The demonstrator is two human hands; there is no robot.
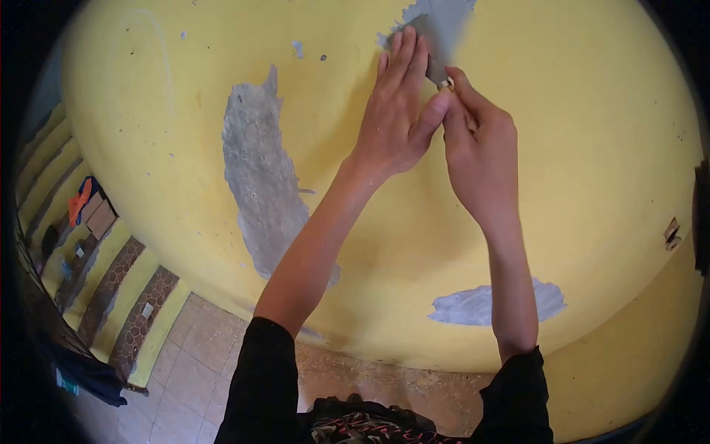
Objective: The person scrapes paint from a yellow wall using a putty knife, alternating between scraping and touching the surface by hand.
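My right hand [482, 155] is closed around the handle of a scraper [435, 65] with a wide, flat metal blade. The blade lies against the yellow wall [592, 148], at the lower edge of a grey bare patch [451, 18] at the top. With fingers stretched out, my left hand [396, 111] rests flat on the blade's left side, its thumb near the handle. Most of the handle is hidden inside my right hand.
A long, rough grey patch [259, 163] marks the wall on the left, and a smaller patch [473, 305] is lower right. Yellow-edged steps [118, 288] hold a cardboard box [98, 217]. Flakes lie on the tiled floor [200, 333]. A damaged socket hole [671, 233] is at right.
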